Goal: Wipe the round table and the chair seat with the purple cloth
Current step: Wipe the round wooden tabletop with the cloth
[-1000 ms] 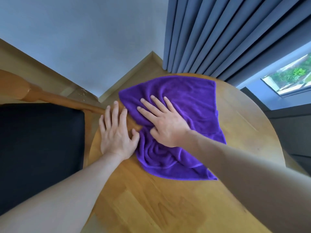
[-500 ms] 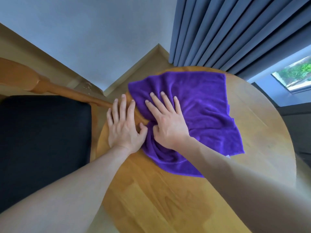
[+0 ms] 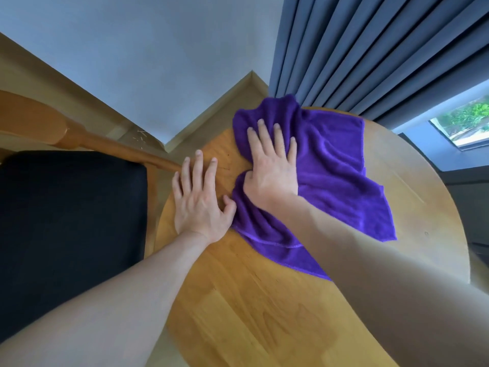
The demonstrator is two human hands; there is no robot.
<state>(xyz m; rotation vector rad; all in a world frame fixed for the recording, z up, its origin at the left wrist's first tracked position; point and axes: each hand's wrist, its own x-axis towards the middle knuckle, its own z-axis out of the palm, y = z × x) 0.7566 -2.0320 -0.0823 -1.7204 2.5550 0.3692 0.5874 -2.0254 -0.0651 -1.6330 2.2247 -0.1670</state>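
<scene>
Purple terry fabric, the rumpled purple cloth (image 3: 333, 181), lies on the round pale wooden table (image 3: 264, 313) in the head view, which is the only view. The cloth covers the far middle part of the tabletop; its far corner is bunched up at the table's far edge, and its near edge trails toward the table's centre.

The right hand (image 3: 270, 170) lies palm down on the cloth's left part. Its fingers are straight and slightly spread, pressing the fabric flat against the table. The thumb is tucked against a fold of cloth; whether it pinches that fold cannot be told.

The left hand (image 3: 198, 202) rests palm down on bare wood at the table's left edge, just beside the cloth. Its fingers are straight and apart, and its thumb tip touches the cloth's edge.

Left of the table stands a wooden chair with a black padded seat (image 3: 71, 221). Its wooden rail (image 3: 119, 149) runs up to the table's left edge.

Beyond the table's far edge hangs a pleated blue-grey curtain (image 3: 370, 54). A window (image 3: 465, 125) shows to the right of the table.
</scene>
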